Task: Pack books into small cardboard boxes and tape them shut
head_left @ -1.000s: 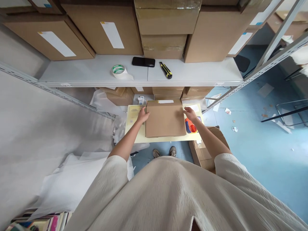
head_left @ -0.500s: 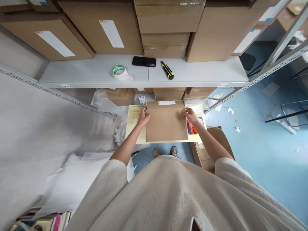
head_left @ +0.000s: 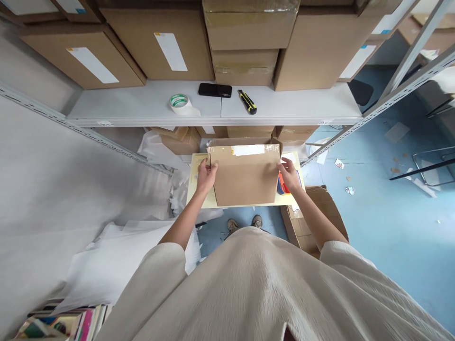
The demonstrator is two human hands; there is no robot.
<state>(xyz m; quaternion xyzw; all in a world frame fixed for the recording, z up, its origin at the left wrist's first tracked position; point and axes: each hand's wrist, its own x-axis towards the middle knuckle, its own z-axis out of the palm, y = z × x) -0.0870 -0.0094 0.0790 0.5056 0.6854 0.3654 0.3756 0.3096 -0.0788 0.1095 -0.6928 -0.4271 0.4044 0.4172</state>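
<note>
A flat brown cardboard box (head_left: 246, 177) lies on a small pale yellow table in front of me. Its lid is lifted at the far edge, where a white label and clear tape show, and the box's inner wall appears behind it. My left hand (head_left: 206, 177) grips the lid's left side, thumb on top. At the lid's right side, my right hand (head_left: 289, 174) holds the edge with bent fingers. Just beside that hand sits an orange and blue object (head_left: 283, 183), partly covered by my wrist. What is inside the box is hidden.
On the grey shelf (head_left: 149, 111) above lie a tape roll (head_left: 178, 101), a black phone (head_left: 215, 90) and a yellow-black utility knife (head_left: 248, 102). Large cartons (head_left: 159, 52) stand behind them. An open carton (head_left: 320, 213) is on the floor right; white sheets (head_left: 131, 255) lie left.
The lid's far edge has risen toward me, opening a gap behind it. Both hands have moved up with the lid's sides. My view has shifted slightly.
</note>
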